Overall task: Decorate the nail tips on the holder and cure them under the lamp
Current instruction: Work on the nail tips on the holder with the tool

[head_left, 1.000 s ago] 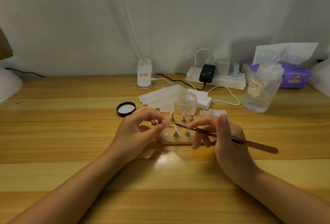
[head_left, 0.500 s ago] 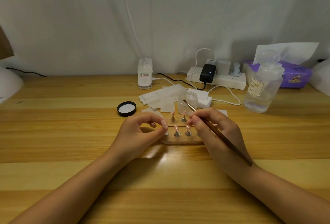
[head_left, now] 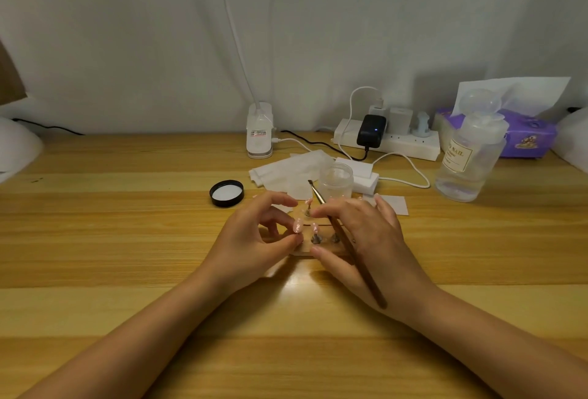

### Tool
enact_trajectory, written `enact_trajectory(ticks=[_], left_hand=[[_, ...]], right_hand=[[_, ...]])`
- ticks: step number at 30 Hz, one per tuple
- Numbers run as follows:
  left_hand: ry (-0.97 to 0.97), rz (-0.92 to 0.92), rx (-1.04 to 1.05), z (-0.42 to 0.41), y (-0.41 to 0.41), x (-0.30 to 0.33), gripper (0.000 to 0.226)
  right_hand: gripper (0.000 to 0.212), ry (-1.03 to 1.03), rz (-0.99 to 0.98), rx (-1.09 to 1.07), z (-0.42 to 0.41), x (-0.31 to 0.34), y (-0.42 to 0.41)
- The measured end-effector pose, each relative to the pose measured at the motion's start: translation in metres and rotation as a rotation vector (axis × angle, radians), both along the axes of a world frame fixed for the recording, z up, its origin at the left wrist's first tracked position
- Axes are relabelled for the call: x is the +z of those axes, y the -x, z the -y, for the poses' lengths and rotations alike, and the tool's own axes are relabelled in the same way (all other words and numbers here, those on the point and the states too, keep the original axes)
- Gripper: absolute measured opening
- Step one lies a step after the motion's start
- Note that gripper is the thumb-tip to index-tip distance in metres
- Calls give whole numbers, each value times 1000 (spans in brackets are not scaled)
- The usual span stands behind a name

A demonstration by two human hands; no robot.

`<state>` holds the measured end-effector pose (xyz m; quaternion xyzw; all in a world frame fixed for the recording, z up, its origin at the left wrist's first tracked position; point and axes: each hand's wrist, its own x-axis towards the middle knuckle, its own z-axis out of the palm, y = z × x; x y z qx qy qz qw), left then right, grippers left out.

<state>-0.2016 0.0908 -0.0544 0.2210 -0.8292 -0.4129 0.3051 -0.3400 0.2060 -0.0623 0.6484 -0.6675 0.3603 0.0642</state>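
Several pink nail tips (head_left: 315, 227) stand on pegs in the wooden holder (head_left: 302, 250), dead centre between my hands. Left hand (head_left: 254, 239) pinches one tip (head_left: 298, 225) at the holder's left end. Right hand (head_left: 366, 239) grips the brush (head_left: 346, 246), its long axis running away from me, bristles by the clear jar (head_left: 336, 179). Wooden tabletop (head_left: 127, 239), white wall behind.

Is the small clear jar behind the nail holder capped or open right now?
Open. The clear jar has no lid on its mouth, and a black cap lies apart on the table, white lining up.
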Motion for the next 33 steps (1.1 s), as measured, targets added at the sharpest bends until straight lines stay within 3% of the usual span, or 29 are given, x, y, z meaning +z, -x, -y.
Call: enact_trajectory(ticks=[14,24,33], left_hand=[[72,11,-24,2,2,-4,44],[479,-16,-72,-10,-3,0,29],[571,-165,-50,-6,-1,-1,20]], right_hand=[[25,117,-30,-13,7,-1,-2],[20,349,26,81,2,4,-2],[29,346,80,158,1,5,-5]])
